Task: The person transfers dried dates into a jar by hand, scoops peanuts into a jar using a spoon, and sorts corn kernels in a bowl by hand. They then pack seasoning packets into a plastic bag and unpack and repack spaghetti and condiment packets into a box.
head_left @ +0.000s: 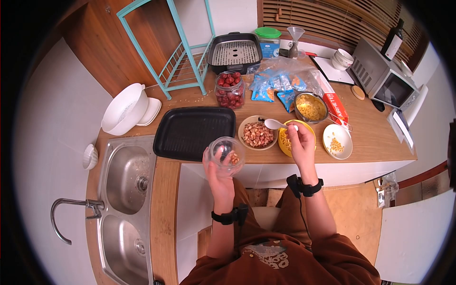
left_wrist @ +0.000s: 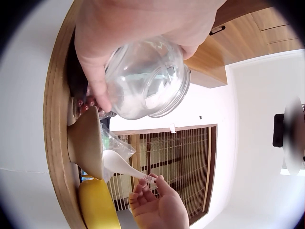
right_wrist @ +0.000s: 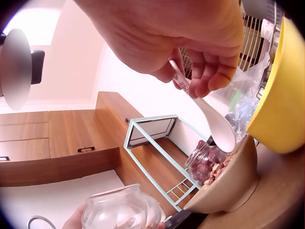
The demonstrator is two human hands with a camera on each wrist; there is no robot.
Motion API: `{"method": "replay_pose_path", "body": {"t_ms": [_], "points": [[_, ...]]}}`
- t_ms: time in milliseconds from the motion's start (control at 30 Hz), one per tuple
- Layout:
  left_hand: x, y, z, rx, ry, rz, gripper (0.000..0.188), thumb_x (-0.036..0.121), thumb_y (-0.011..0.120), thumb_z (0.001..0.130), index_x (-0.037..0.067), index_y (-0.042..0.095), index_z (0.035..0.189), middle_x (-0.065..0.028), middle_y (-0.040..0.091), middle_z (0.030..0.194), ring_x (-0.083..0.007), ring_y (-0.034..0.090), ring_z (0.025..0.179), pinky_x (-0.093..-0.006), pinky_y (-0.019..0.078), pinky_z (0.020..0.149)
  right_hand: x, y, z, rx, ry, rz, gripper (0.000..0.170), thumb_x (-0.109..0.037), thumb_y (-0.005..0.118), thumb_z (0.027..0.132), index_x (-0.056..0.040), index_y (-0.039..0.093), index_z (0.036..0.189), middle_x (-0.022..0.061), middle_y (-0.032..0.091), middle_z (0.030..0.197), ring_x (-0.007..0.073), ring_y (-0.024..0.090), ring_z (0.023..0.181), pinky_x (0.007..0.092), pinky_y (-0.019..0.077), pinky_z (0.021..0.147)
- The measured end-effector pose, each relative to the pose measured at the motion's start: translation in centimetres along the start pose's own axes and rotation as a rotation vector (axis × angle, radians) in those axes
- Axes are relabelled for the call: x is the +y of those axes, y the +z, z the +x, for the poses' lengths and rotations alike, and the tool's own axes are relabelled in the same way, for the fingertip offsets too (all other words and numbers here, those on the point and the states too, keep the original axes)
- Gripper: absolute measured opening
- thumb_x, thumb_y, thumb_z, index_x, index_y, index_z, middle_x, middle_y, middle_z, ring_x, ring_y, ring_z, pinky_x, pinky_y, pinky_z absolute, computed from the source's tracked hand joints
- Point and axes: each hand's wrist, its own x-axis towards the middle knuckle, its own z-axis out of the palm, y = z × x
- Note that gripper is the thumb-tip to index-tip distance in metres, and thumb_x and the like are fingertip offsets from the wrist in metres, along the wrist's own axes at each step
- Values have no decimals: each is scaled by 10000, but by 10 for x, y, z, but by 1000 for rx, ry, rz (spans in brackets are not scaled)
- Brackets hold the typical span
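Note:
My left hand (head_left: pixel 219 176) holds a clear round jar (head_left: pixel 227 151) near the counter's front edge. Some reddish-brown nuts show through the jar's side in the head view. A white spoon (right_wrist: pixel 217 124) is pinched by its handle between the thumb and fingers of my right hand (head_left: pixel 302 141). Its bowl end hangs over the rim of the beige bowl (right_wrist: pixel 233 188), which contains reddish peanuts (head_left: pixel 258 134). Right beside that, partly under my right hand, stands a yellow bowl (right_wrist: pixel 283 100) with yellow kernels in it.
A black grill plate (head_left: pixel 194 130) lies left of the bowls. Behind are a jar of red fruit (head_left: pixel 230 90), blue snack packets (head_left: pixel 262 90) and a pot of yellow pieces (head_left: pixel 311 107). On the right sits a white dish (head_left: pixel 346 137); a double sink (head_left: pixel 126 183) is at left.

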Motion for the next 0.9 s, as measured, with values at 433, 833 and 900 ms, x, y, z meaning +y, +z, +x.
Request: {"method": "replay_pose_path", "body": {"t_ms": [433, 833, 900], "points": [[9, 0, 2, -35, -77, -93, 566, 520, 380, 1053, 176, 346, 1501, -190, 457, 1507, -441, 485, 1336, -618, 468, 1030, -15, -12, -12, 67, 39, 164, 213, -177, 621, 1025, 11, 682, 1105, 13, 673, 844, 57, 598, 770, 206, 471, 697], [7, 0, 2, -38, -75, -84, 573, 523, 387, 1050, 171, 344, 1500, -191, 458, 1504, -439, 498, 1325, -612, 479, 1019, 7, 15, -8, 38, 17, 21, 214, -171, 637, 1006, 32, 701, 1027, -15, 625, 720, 32, 522, 636, 212, 424, 580], [7, -1, 2, -36, -74, -81, 576, 525, 388, 1049, 171, 341, 1502, -192, 457, 1504, -438, 498, 1326, -611, 482, 1016, 13, 19, -8, -6, 89, 35, 220, -169, 627, 1011, 37, 699, 1037, -18, 614, 712, 29, 498, 618, 212, 400, 558]]}}
